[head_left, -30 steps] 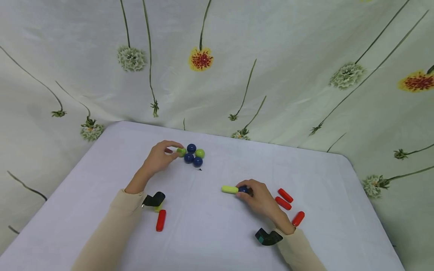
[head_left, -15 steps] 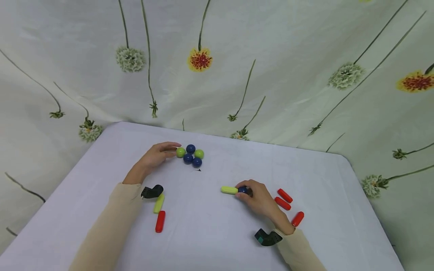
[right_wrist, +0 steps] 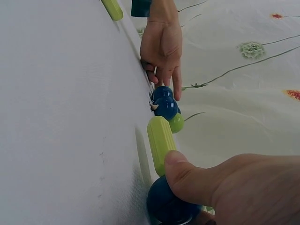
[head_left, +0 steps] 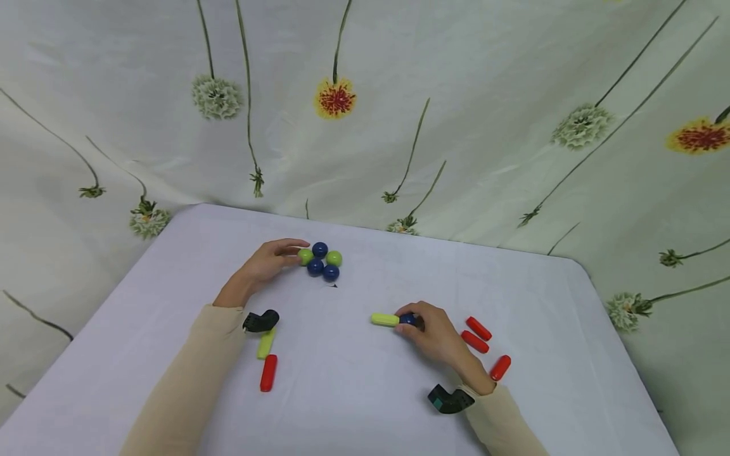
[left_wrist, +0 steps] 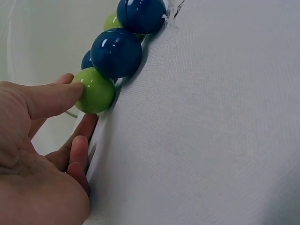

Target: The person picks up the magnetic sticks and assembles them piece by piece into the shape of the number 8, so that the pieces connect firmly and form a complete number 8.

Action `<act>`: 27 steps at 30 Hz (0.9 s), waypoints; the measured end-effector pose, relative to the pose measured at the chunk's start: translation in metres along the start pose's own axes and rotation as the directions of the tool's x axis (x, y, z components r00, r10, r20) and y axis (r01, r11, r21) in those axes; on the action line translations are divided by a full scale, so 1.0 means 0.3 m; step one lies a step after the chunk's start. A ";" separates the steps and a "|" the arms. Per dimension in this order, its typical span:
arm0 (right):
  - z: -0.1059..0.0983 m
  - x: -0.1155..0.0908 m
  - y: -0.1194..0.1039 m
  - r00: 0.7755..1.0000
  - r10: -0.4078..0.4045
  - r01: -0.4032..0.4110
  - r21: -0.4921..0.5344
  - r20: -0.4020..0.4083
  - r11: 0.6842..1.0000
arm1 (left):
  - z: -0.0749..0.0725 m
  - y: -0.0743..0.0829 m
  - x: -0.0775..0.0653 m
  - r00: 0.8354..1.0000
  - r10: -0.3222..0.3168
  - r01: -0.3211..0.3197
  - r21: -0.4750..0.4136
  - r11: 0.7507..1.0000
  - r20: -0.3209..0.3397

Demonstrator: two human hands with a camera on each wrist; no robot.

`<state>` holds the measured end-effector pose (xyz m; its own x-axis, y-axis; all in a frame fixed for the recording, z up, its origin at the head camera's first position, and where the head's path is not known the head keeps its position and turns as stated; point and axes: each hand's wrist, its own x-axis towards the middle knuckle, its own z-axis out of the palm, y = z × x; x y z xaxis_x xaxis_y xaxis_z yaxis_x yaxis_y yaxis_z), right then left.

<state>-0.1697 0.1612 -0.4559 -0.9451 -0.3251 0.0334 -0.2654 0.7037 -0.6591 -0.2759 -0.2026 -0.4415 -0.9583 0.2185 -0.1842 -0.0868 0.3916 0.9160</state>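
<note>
My left hand [head_left: 263, 263] is at the far left of the table, its thumb and fingers pinching a glossy green ball [left_wrist: 97, 93]. That ball sits at the left end of a cluster with three blue balls [left_wrist: 116, 52] and a second green ball [head_left: 334, 258]. Nearer the middle, my right hand [head_left: 438, 334] holds another blue ball [right_wrist: 168, 202] between thumb and fingers, the fingers mostly hidden in the right wrist view. Against this ball lies the end of a yellow-green ridged rod [right_wrist: 160, 143], pointing left in the head view.
Three red rods [head_left: 475, 342] lie beside my right forearm. On the left, a yellow-green rod [head_left: 265, 345] and a red rod [head_left: 268, 373] lie near my left sleeve. A small dark mark [head_left: 333, 286] shows on the white tablecloth [head_left: 342, 392]. A flower-printed cloth [head_left: 485, 126] hangs behind.
The left hand drew back slightly from the green ball, then moved right again, with thumb and fingers back around it. The right hand, blue ball and rod stayed in place.
</note>
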 end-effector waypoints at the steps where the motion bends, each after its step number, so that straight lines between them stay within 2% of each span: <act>1: -0.001 0.000 0.000 1.000 -0.001 0.001 0.000 -0.001 1.000 | 0.002 0.001 0.001 1.000 -0.001 0.001 0.000 1.000 -0.001; 10: 0.000 -0.003 -0.002 1.000 0.013 -0.013 0.007 -0.007 1.000 | 0.008 -0.010 0.011 1.000 -0.015 0.015 0.027 1.000 -0.013; 17: 0.003 -0.004 0.002 1.000 -0.002 0.002 0.007 -0.004 1.000 | 0.019 -0.007 0.011 0.998 -0.034 0.035 0.029 0.999 -0.047; 27: 0.002 -0.003 -0.001 1.000 0.000 0.000 0.009 -0.006 1.000 | 0.014 -0.026 0.005 0.997 0.000 0.006 0.074 0.997 -0.078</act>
<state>-0.1687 0.1608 -0.4561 -0.9464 -0.3209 0.0379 -0.2634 0.6983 -0.6656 -0.2754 -0.2015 -0.4504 -0.9767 0.1478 -0.1555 -0.0717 0.4583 0.8859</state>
